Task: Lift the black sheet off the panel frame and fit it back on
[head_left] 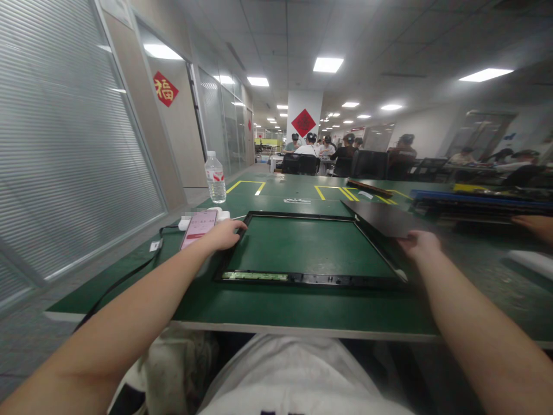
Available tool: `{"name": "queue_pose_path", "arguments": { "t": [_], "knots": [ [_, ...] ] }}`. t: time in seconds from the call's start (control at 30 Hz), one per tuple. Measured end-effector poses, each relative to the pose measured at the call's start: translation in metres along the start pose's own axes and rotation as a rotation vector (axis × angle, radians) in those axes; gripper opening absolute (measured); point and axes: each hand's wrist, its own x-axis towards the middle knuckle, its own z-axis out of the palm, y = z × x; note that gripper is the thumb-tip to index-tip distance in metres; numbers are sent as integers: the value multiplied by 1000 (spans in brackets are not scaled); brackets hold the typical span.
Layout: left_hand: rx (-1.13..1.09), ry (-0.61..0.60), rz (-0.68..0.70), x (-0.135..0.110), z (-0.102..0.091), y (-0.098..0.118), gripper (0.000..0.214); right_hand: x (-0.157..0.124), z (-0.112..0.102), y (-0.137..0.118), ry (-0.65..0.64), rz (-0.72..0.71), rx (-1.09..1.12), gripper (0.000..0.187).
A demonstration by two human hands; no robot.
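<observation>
A black rectangular frame (302,280) lies flat on the green table (302,311) in front of me, with a circuit strip along its near edge. My left hand (224,235) rests on the frame's left side, fingers curled over the edge. My right hand (418,243) grips the near edge of a dark flat panel (384,218), which is tilted up over the frame's right side.
A pink phone (197,229) and a white charger with a black cable lie left of the frame. A water bottle (215,177) stands behind them. Stacked panels (475,203) fill the right side, where another person's hand (536,226) reaches in. Seated people work at the back.
</observation>
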Motion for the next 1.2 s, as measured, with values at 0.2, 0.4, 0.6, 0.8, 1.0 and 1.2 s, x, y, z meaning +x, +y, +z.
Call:
{"name": "queue_pose_path", "arguments": {
  "t": [0.2,0.4,0.6,0.8,1.0,1.2],
  "knots": [
    [-22,-18,18,-2,-3,6,51,2,0,1,67,-5,-36,24],
    [-20,-35,-2,-5,-5,11,52,5,0,2,31,-14,-33,23],
    [-22,-30,12,-4,-3,9,52,1,1,2,26,-16,-53,22],
    [10,-55,43,0,2,3,51,-6,2,2,61,-20,-60,21],
    [15,-55,74,1,5,1,50,-3,1,2,58,-22,-59,21],
    [-28,-34,76,2,8,-2,47,-7,3,3,-18,-75,-3,13]
  ]
}}
